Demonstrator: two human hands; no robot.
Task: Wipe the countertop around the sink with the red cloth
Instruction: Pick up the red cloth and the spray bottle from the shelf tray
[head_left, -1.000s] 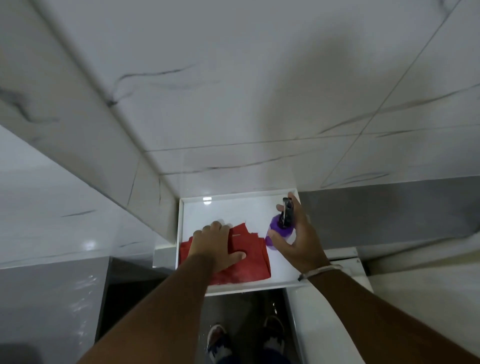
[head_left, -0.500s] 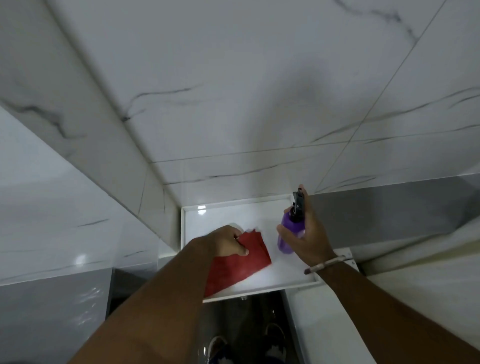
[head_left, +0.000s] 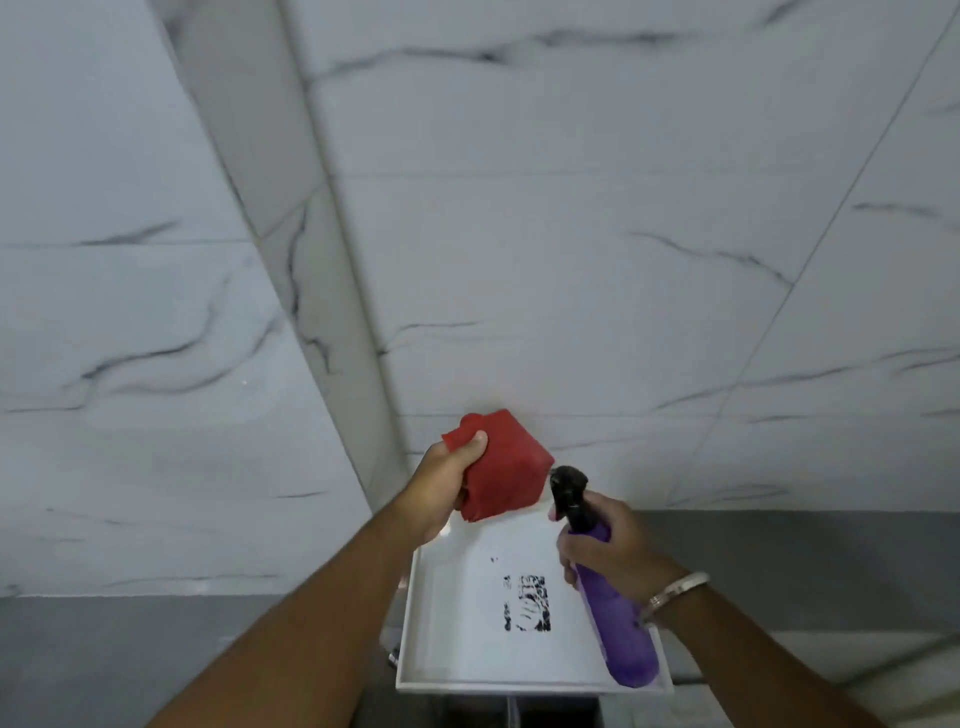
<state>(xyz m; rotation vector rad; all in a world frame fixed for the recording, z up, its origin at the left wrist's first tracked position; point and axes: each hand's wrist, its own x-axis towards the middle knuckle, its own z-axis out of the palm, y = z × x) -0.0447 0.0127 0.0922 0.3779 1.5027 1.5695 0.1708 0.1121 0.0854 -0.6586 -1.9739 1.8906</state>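
Note:
My left hand (head_left: 445, 480) grips the red cloth (head_left: 501, 470), bunched and lifted off the surface, up against the marble wall. My right hand (head_left: 602, 545) holds a purple spray bottle (head_left: 618, 629) with a black trigger head, tilted over the right side of the white rimmed countertop (head_left: 457, 623). A black printed mark (head_left: 524, 603) shows on the white surface between my hands. The sink basin itself is not visible.
White marble-patterned wall tiles (head_left: 571, 234) fill the view above and to the left, meeting in a corner. A grey band (head_left: 779, 561) runs along the wall at counter height. A metal bangle (head_left: 675, 590) circles my right wrist.
My left hand gathered the flat red cloth and lifted it off the white surface toward the wall. The spray bottle moved lower and tilted. The view tipped upward.

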